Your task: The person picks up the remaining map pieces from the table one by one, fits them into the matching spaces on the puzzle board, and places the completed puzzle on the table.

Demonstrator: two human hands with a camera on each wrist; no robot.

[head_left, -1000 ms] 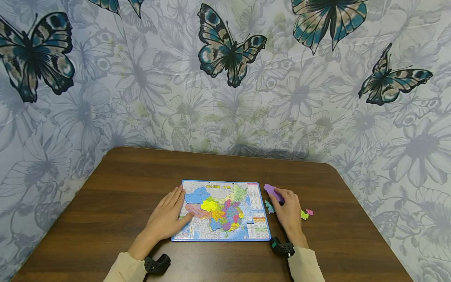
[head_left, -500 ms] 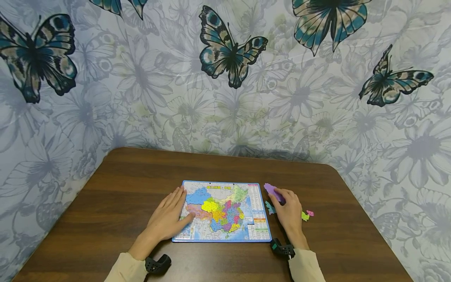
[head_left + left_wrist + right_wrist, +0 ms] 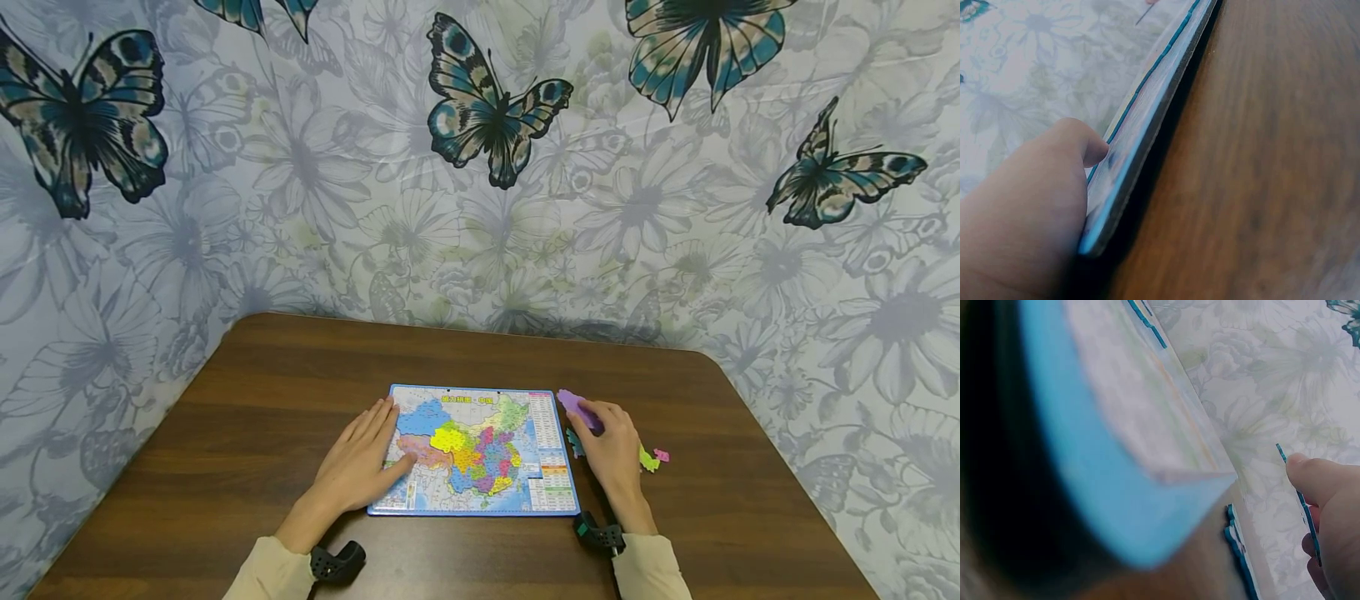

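A China map puzzle board (image 3: 480, 487) with a blue border lies flat on the table. Along its left edge rests my left hand (image 3: 356, 462), fingers straight and thumb spread over the board. The left wrist view shows the thumb (image 3: 1094, 147) touching the board's surface near its edge. Just off the board's right side, my right hand (image 3: 613, 446) pinches a purple puzzle piece (image 3: 576, 407). The right wrist view has this piece (image 3: 1304, 512) edge-on between thumb and fingers. Partly hidden under that hand is a teal puzzle piece (image 3: 574, 442).
Right of my right hand, a yellow-green piece (image 3: 648, 459) and a pink piece (image 3: 662, 455) lie on the brown wooden table (image 3: 450, 350). Behind the table hangs a cloth backdrop (image 3: 360, 217) with butterflies and flowers. Each wrist wears a black band.
My right hand has shifted slightly left with the purple puzzle piece, closer to the board, covering more of the teal piece. My left hand stays on the board.
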